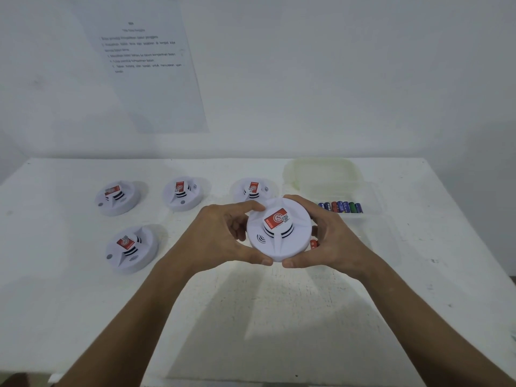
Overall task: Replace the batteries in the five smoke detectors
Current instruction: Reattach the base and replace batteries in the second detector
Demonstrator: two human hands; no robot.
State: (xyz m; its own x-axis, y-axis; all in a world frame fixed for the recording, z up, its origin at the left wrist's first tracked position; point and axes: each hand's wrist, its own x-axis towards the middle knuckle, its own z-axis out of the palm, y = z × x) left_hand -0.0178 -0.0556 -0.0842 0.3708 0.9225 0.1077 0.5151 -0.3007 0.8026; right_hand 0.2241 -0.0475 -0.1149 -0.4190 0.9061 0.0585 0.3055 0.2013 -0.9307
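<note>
from the head view we see our left hand point(223, 236) and our right hand point(325, 236) curled round the rim of one smoke detector point(279, 230), held up over the white table point(251, 317). four more detectors point(117, 197) sit on the table to the left and behind. a row of batteries point(341, 207) lies in a clear box point(329, 174) at the right, and a red battery point(314, 243) peeks out by our right hand
</note>
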